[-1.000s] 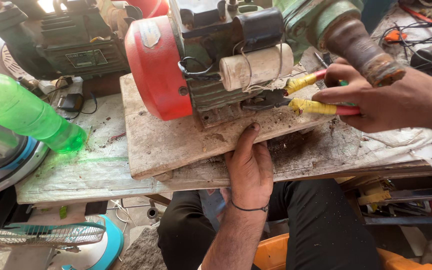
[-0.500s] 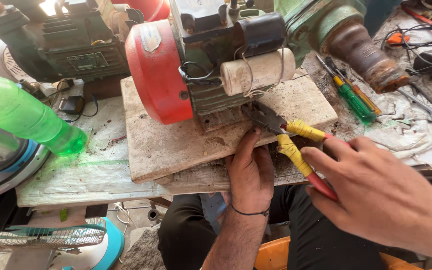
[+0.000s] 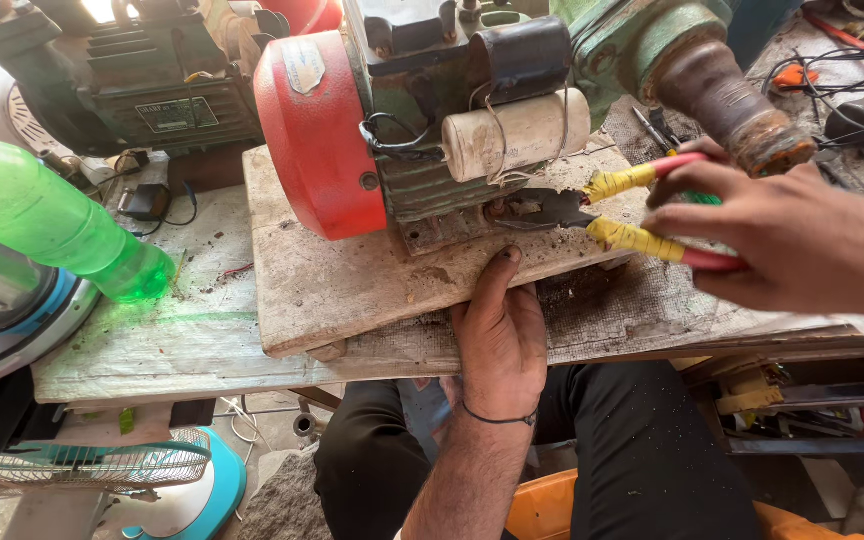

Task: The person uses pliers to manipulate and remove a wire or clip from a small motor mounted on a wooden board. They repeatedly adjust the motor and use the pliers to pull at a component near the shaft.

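The right hand (image 3: 792,240) grips the pliers (image 3: 592,215), long axis running left, tips touching the motor (image 3: 402,130) base. The left hand (image 3: 500,335) presses open on the wooden board (image 3: 332,290), nearer.

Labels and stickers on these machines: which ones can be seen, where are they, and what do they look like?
Sticker: top of the red motor cover, small pale rounded rectangle, worn.
Nameplate: side of the dark green motor at back left, flat rectangle, dark with pale print.
No screens, signs or packages show.
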